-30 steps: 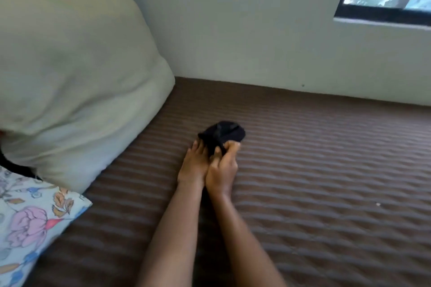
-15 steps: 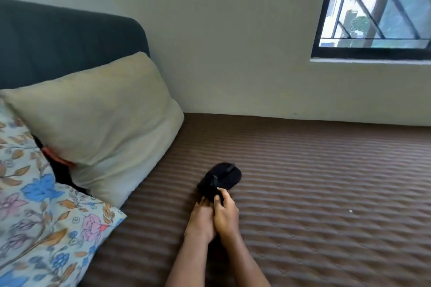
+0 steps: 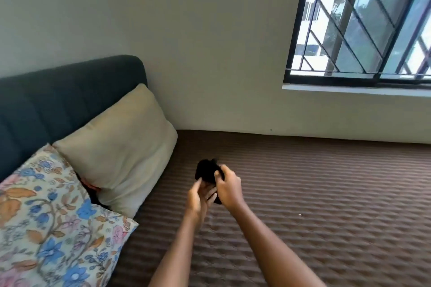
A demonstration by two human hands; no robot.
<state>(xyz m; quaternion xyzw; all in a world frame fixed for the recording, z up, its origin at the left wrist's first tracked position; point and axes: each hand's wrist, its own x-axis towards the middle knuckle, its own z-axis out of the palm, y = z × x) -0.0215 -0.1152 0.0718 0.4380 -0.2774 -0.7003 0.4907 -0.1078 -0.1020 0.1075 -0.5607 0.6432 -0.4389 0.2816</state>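
A small black bundle of cloth (image 3: 206, 170) is held up over the brown quilted mattress (image 3: 314, 193), between both hands. My right hand (image 3: 229, 187) grips it from the right, fingers curled over its top. My left hand (image 3: 198, 196) is under and beside it, index finger raised against its lower left edge and the other fingers cupped beneath. The lower part of the bundle is hidden behind my hands.
A cream pillow (image 3: 121, 147) leans on the dark green headboard (image 3: 58, 100) at the left. A floral pillow (image 3: 51, 221) lies in front of it. A pale wall (image 3: 186, 42) bounds the bed, with a barred window (image 3: 361, 18) at the upper right.
The black bundle has been lifted off the mattress into both hands. The hands have come up and apart slightly. My view has tilted upward, showing more wall, headboard and window.
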